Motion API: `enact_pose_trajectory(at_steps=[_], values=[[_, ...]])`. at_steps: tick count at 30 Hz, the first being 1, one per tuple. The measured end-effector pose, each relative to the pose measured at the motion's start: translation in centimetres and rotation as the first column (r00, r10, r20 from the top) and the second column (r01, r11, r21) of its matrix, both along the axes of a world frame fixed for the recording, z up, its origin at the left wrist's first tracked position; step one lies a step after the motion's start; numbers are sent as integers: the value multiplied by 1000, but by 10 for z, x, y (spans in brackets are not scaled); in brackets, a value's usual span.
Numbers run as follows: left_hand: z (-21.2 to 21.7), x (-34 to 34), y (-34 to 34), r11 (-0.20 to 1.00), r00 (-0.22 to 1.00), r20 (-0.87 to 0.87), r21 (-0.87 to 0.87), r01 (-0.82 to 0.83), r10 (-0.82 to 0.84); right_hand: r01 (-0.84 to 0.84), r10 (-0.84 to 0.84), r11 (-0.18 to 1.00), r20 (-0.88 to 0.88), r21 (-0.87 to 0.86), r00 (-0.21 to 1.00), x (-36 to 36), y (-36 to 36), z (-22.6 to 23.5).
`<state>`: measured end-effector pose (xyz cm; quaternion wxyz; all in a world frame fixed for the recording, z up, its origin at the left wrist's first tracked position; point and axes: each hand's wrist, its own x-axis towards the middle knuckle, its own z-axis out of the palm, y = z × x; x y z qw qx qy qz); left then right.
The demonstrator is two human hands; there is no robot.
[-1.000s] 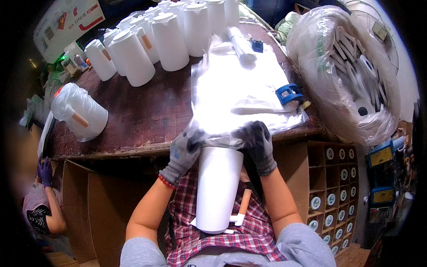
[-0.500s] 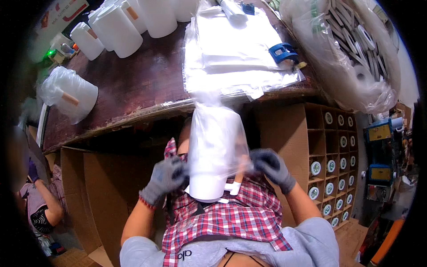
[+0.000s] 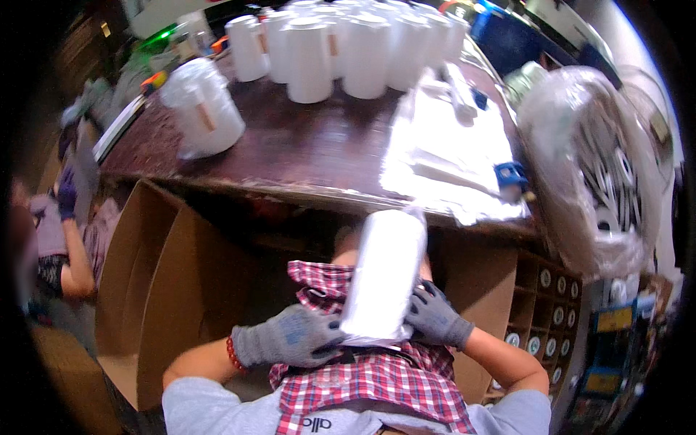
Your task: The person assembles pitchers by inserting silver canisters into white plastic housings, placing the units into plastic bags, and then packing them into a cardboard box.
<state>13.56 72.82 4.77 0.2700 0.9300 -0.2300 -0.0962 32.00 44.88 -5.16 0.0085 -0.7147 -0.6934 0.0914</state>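
A tall white jug (image 3: pixel 383 272) in a clear bag (image 3: pixel 417 212) sits between the gloved left hand (image 3: pixel 291 338) and the gloved right hand (image 3: pixel 439 317). Their fingers bend in by its near end, but I can't tell if they pinch the bag. Past both hands is the brown bench (image 3: pixel 304 141), with lots more white jugs (image 3: pixel 365 61) on it.

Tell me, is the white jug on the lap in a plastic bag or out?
In: the plastic bag covers the white jug, poking past its far end.
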Motion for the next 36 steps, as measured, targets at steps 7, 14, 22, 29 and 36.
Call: enact_pose_trajectory(at_steps=[7,14,22,29,36], values=[[110,47,-23,995,682,730,-90,51,31,669,-470,743,-691,26,549,-1,23,48],[100,71,-32,959,659,751,-156,238,-41,748,-198,664,-963,7,185,24,122,141],[75,96,40,977,817,569,-109,186,-92,585,-180,807,-910,82,375,115,311,135],[101,202,158,961,867,474,130,-243,155,478,-48,838,-837,263,544,120,445,107],[115,399,220,713,444,841,103,-693,310,649,325,412,-768,640,552,120,398,59]])
